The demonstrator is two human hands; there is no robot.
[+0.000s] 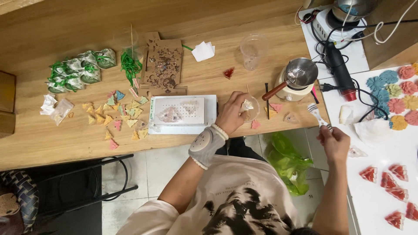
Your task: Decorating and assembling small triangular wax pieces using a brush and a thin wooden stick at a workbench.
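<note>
Small clear plastic cup (251,109) sat gripped in the left hand (233,114) near the wooden worktop's (52,143) front edge.
Right hand's (334,143) fingers pinched a clear plastic fork (317,114); green-ribboned silver packets (80,69) lay toward the far-left corner.

Small clear cup (250,109) half covered by left hand (233,114), contents too small to tell. Beyond right hand (335,143), metal pot (353,7) cut by top edge. Right of it, red wedge-shaped pieces (412,211) cropped at frame edge.
</note>
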